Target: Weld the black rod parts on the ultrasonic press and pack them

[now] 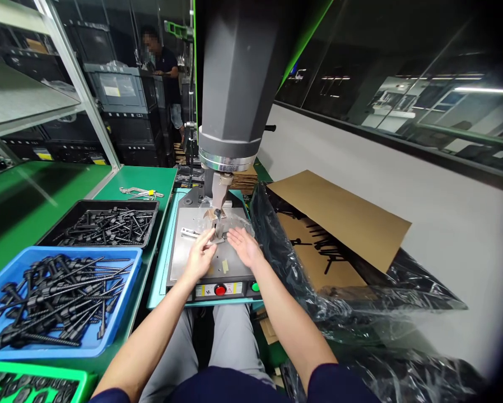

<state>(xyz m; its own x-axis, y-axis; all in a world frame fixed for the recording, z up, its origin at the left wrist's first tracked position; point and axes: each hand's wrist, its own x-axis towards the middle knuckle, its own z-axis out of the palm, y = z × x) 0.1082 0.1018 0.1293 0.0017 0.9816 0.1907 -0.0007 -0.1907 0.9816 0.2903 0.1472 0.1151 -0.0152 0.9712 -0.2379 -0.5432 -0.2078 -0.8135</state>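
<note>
Under the grey press head (234,101), a small dark piece (218,212) sits atop the metal fixture (215,219), between both hands. The right hand (245,246) has its grip wide, fingers extended; whether the left hand's (200,256) grip holds anything, I cannot tell. Leftward, a black tray (151,232) and blue tray (54,354) of black ties crowd the green desk (144,176); rightward, dark plastic (272,235) bunches beneath a cardboard sheet (339,218). Lettering on the stacked crates (127,131) and the button-panel label (234,288) is too small to read.
</note>
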